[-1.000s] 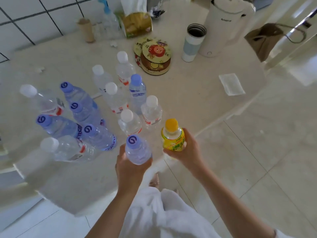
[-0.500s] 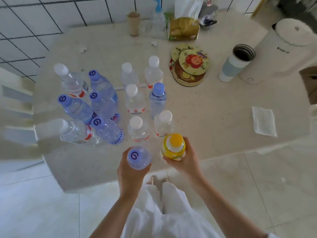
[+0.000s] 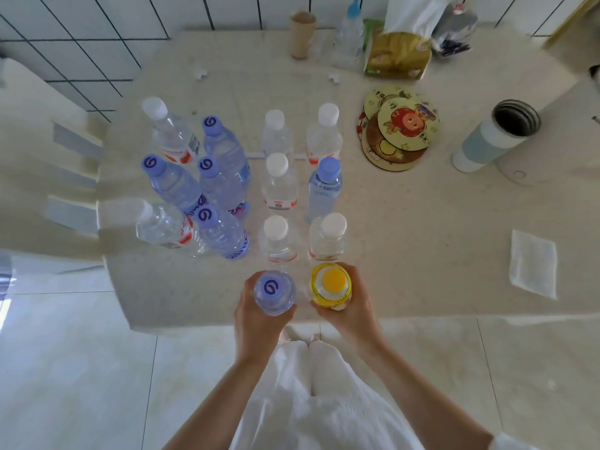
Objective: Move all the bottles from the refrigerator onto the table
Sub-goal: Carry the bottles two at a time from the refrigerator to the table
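At the counter's (image 3: pixel 422 271) near edge, the left hand (image 3: pixel 259 319) grips a water bottle (image 3: pixel 274 292) and the right hand (image 3: pixel 352 311) grips a yellow bottle (image 3: pixel 331 285).

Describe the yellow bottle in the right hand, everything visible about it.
The yellow bottle is a small drink bottle seen almost straight from above: a round orange-yellow cap, a pale clear shoulder and a bright yellow label wrapping the body. It looks like plastic, capped and upright. The right hand grips its body from the near side, fingers curled around it, at the near edge of the table. It sits just in front of a white-capped water bottle; whether its base rests on the table is hidden.
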Demonstrator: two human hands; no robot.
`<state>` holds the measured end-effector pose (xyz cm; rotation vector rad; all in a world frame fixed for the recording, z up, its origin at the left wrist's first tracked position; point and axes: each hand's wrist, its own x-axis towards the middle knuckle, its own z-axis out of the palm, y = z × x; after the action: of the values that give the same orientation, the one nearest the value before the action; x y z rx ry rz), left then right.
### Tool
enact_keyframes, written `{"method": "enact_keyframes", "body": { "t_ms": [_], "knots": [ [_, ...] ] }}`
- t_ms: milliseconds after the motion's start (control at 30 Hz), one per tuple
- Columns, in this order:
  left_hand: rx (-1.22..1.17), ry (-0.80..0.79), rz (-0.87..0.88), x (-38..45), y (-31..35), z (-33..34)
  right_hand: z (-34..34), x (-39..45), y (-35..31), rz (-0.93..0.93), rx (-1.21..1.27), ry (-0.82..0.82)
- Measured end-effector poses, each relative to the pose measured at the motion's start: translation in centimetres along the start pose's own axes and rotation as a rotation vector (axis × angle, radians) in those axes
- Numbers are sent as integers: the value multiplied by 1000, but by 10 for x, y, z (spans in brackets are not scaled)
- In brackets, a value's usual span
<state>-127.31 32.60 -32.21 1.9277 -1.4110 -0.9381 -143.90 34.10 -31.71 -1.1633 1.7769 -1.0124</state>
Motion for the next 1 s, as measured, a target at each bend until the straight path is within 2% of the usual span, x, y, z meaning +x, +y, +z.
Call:
{"method": "enact_keyframes", "body": {
  "t_ms": [300,567,667,833,1000],
  "knots": [
    [-40,-12,-22,-3,3,0,0,0,4,-13,-89,12],
    [-192,-92,-14,-7,-3,-11,-11,-5,-3,1,-79,-101],
    [-251,-123,-3,-11,-5,-18,-18,-12,-5,22,-69,-97],
    [-278,-58,-53,-25,-9,-29,-26,-37,-10,135,-122,-90],
    [-285,17,-27,-56,-10,-47,-23,-70,-21,159,-143,-198]
  ]
}}
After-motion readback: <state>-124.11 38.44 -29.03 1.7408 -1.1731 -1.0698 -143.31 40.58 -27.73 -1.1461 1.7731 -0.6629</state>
